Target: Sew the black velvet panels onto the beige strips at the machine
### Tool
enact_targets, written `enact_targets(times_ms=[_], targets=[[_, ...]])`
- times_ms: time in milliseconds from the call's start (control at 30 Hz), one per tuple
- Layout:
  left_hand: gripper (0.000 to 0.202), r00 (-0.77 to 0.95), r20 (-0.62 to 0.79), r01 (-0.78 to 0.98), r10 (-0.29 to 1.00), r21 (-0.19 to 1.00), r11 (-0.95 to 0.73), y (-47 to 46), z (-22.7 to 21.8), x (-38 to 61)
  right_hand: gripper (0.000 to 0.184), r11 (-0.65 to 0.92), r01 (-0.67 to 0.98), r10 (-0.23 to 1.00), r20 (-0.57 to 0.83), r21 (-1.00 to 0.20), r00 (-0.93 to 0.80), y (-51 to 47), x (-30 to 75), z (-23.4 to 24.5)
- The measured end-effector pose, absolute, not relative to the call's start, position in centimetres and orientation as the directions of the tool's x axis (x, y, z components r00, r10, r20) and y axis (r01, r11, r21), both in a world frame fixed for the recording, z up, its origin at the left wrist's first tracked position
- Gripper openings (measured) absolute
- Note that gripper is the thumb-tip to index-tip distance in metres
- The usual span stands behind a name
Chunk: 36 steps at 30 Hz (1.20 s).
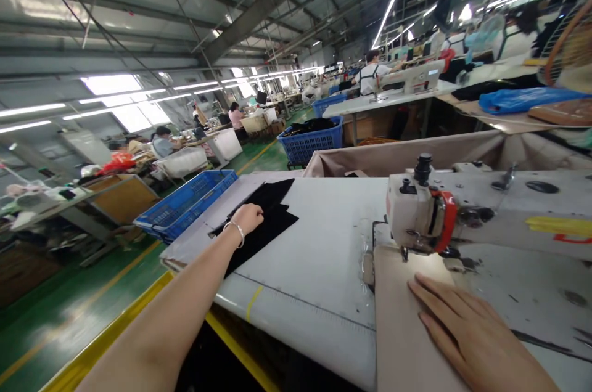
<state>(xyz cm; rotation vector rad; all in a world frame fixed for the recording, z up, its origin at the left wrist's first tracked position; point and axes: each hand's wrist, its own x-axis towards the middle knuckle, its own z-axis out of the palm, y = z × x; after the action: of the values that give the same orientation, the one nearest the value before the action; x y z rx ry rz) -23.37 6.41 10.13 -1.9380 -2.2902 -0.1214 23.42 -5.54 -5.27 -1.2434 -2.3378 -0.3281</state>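
My left hand reaches far out to the left end of the white sewing table. Its fingers are curled down onto a stack of black fabric pieces and grip them. A thin bracelet sits on that wrist. My right hand lies flat, fingers stretched out, on a beige panel just in front of the sewing machine. Nothing is in the right hand. The machine's head, with a red-rimmed part, stands just behind the fingertips.
A blue plastic crate stands beside the table's left end. Another blue crate holding dark cloth sits behind, and a beige cloth bin lines the table's far edge. Other people sit at sewing tables further back. Green floor with yellow lines lies to the left.
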Motion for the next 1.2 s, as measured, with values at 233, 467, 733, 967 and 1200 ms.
enact_targets(times_ms=[233,467,733,967,1200], targets=[[0.021,0.184,0.352,0.973,0.918,0.069,-0.222,-1.8,11.2,-12.9,0.048,0.530,0.843,0.775,0.455,-0.090,-0.439,-5.6,22.2,-3.0],[0.033,0.391,0.151,0.806,0.908,0.420,-0.417,-3.6,2.5,-7.7,0.044,0.535,0.840,0.771,0.459,-0.092,-0.441,-5.6,21.8,-2.6],[0.016,0.156,0.113,0.907,0.981,0.376,-0.187,4.1,2.3,-8.8,0.041,0.523,0.846,0.790,0.433,-0.104,-0.435,-5.8,21.8,-2.3],[0.019,0.500,0.071,0.611,0.863,0.677,-0.410,1.2,3.8,-2.6,0.039,0.515,0.848,0.809,0.398,-0.125,-0.433,-6.0,21.7,-1.7],[0.013,0.414,0.124,0.719,0.902,0.563,-0.407,2.3,0.8,2.6,0.041,0.505,0.849,0.825,0.376,-0.157,-0.422,-6.0,21.7,-1.5]])
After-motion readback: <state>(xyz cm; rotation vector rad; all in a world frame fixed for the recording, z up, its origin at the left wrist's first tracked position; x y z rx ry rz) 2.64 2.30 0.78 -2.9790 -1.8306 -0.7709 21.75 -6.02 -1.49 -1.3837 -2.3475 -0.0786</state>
